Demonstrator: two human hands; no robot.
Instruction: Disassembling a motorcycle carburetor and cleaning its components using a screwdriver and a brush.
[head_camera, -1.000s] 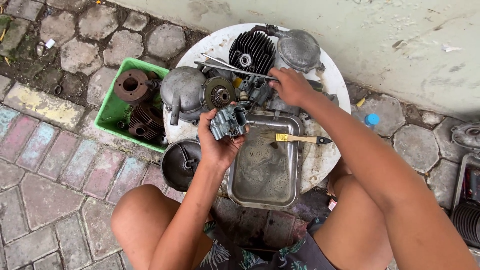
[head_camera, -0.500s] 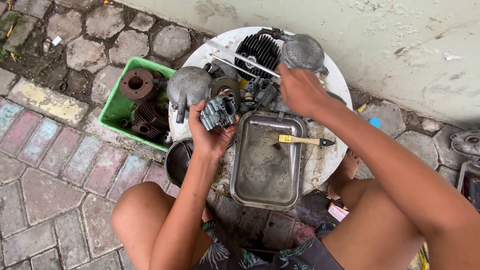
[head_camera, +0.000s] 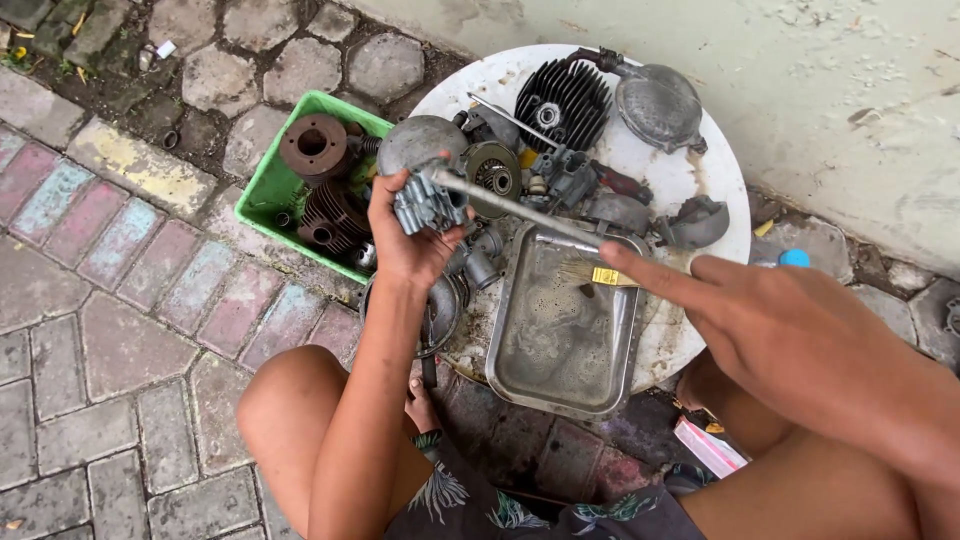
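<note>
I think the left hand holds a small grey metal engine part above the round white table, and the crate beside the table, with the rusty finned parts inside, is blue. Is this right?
Not quite: the crate is green, not blue, as the head view shows. The rest holds: the left hand grips the small grey metal engine part above the round white table, and rusty finned parts lie in the crate.

Carburettor body: dull grey cast metal, grimy. Tray: stainless metal, smeared with an oily film; finned cylinder head: matt black metal. Crate: glossy green plastic; round surface: white, stained.
</note>
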